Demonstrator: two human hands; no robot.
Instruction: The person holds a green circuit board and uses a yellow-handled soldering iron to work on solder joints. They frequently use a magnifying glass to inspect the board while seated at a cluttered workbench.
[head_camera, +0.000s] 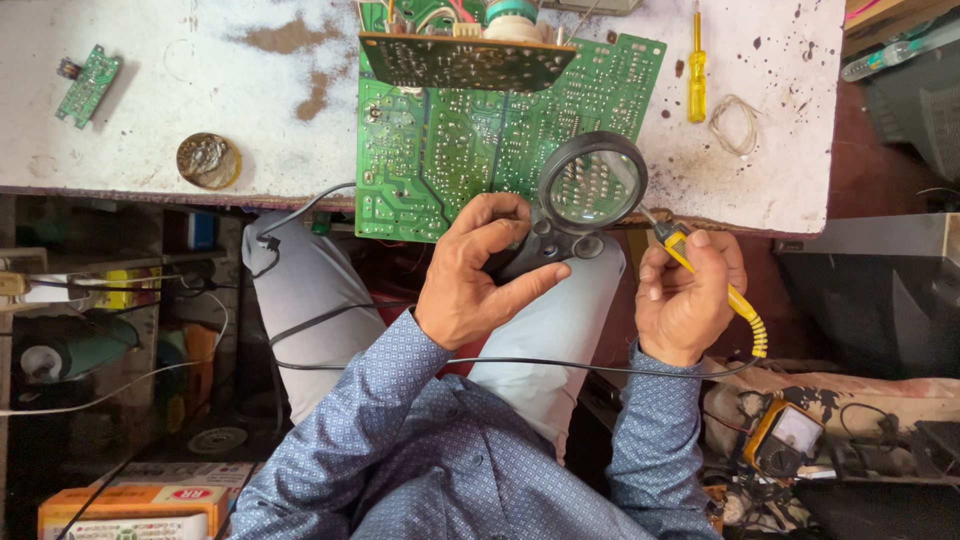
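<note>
Two tools are held over the green circuit board. Magnifier handle is wrapped by left hand fingers; yellow probe is pinched by right hand fingertips.

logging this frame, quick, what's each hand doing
Left hand: closed on the magnifying glass.
Right hand: closed on the yellow probe.

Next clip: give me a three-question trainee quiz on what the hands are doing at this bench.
1. True or false: the left hand holds the magnifying glass over the green circuit board.
2. What does the right hand grip? A) yellow probe B) pliers C) brush
3. Which tool lies on the white table, right of the board?

Key: 1 true; 2 A, the yellow probe; 3 the yellow screwdriver.
</note>
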